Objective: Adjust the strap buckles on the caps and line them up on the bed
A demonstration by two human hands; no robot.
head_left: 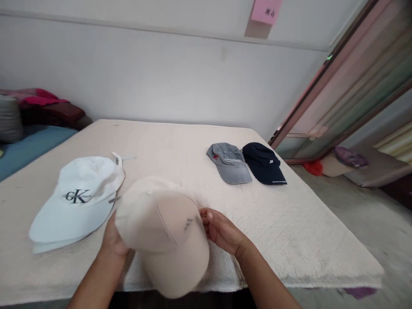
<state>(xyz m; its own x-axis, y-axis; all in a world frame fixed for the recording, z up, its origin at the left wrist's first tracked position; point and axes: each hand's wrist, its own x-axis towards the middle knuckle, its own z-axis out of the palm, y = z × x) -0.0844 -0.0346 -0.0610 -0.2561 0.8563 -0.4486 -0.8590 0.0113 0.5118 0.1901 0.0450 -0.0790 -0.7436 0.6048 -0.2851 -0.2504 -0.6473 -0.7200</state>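
A beige baseball cap (161, 227) with a small dark logo is held up over the front of the table, its brim pointing toward me and down; it is slightly blurred. My left hand (115, 236) grips its left side, with most fingers hidden behind the cap. On the cap's right edge, my right hand (222, 229) pinches the rim between thumb and curled fingers. Just left of it lies a white cap (86, 180) with dark letters, and a second white brim shows underneath.
A grey cap (227, 161) and a navy cap (262, 161) lie side by side at the right of the cloth-covered table (167, 141). A white wall (167, 77) stands behind. To the right is a sliding door (337, 86); a blue seat (41, 141) is at the left.
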